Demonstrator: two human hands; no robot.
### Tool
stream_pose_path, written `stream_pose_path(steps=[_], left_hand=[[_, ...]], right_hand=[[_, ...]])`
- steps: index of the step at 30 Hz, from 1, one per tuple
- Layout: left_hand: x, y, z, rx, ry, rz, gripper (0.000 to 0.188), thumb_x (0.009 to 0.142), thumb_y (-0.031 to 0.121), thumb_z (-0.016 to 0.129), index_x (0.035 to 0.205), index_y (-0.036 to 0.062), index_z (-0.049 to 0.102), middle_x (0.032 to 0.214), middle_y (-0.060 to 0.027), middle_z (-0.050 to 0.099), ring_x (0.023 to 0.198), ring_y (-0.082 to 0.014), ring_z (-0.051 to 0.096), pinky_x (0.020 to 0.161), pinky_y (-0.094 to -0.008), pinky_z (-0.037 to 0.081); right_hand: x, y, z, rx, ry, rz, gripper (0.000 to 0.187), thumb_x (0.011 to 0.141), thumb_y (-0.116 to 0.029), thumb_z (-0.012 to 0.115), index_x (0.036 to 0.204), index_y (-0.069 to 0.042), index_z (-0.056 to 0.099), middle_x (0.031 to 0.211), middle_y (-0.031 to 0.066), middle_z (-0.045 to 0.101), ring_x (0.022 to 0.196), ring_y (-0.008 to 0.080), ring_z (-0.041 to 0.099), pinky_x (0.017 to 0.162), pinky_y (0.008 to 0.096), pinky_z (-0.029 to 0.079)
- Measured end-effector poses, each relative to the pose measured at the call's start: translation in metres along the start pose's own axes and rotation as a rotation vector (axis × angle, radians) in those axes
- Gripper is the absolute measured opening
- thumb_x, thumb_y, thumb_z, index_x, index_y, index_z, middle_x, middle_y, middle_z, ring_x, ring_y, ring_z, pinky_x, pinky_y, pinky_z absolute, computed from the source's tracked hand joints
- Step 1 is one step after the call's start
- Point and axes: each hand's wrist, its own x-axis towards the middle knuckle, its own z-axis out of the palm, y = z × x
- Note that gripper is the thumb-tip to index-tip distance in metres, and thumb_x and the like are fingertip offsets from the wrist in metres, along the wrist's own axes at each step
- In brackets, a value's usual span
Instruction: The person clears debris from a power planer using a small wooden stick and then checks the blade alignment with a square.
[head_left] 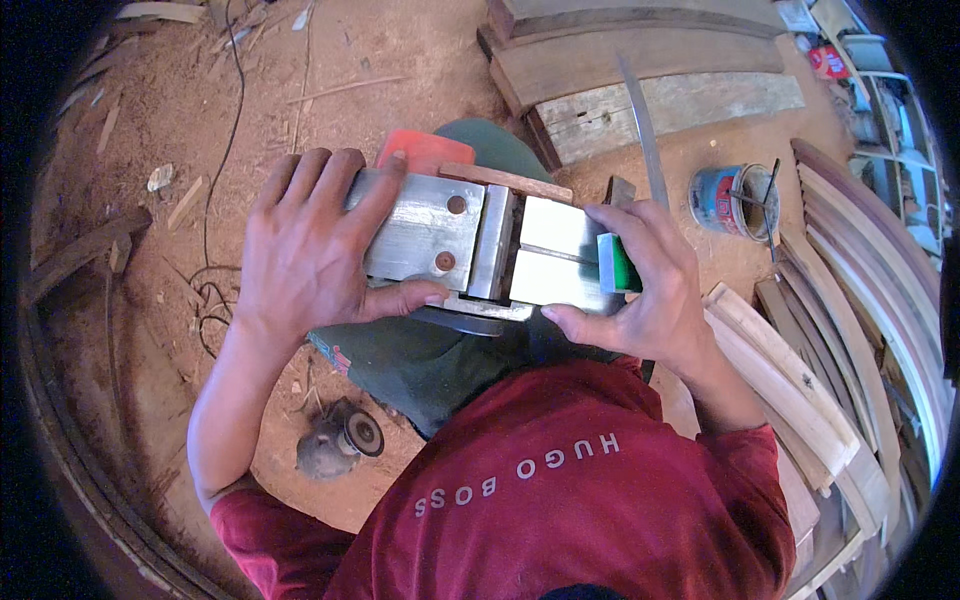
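An electric hand planer (490, 240) lies across my lap with its metal sole facing up. My left hand (305, 235) grips its left end, fingers over a dull plate with two brown round spots, thumb along the near edge. My right hand (650, 280) clasps the right end, thumb at the near edge and fingers on the far side of a bright, grooved plate. A green and grey piece (617, 264) shows beside my right palm. Between the plates runs a slot with a metal bar. A red part (425, 150) sticks out beyond my left fingers. The planer's underside is hidden.
An angle grinder (342, 440) sits on the dusty floor at the lower left. A dark cable (237, 120) runs along the left. Thick boards (660, 100) lie ahead, a long metal blade (645, 130) near them. A tin can (735, 200) and stacked wood strips (790, 385) stand right.
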Motion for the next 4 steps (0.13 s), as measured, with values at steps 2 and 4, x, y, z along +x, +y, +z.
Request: stream_pose_path(steps=[2, 4], left_hand=[[-0.0002, 0.0008, 0.0002, 0.009, 0.025, -0.006, 0.1, 0.064, 0.08, 0.065, 0.134, 0.0092, 0.059, 0.113, -0.0157, 0.06, 0.106, -0.0374, 0.059, 0.096, -0.0493, 0.045], [0.003, -0.0004, -0.0038, -0.031, -0.02, -0.032, 0.097, 0.067, 0.079, 0.065, 0.135, 0.0096, 0.059, 0.113, -0.0157, 0.06, 0.105, -0.0377, 0.059, 0.097, -0.0493, 0.045]], right_hand=[[0.0033, 0.0065, 0.0013, 0.005, 0.02, -0.06, 0.077, 0.058, -0.039, 0.092, 0.116, 0.002, 0.063, 0.102, 0.0175, 0.061, 0.088, 0.0338, 0.063, 0.077, 0.0424, 0.055], [0.0081, 0.0075, -0.0067, 0.041, -0.075, 0.041, 0.078, 0.058, -0.039, 0.092, 0.119, 0.001, 0.063, 0.104, 0.019, 0.062, 0.092, 0.0341, 0.064, 0.081, 0.0426, 0.055]])
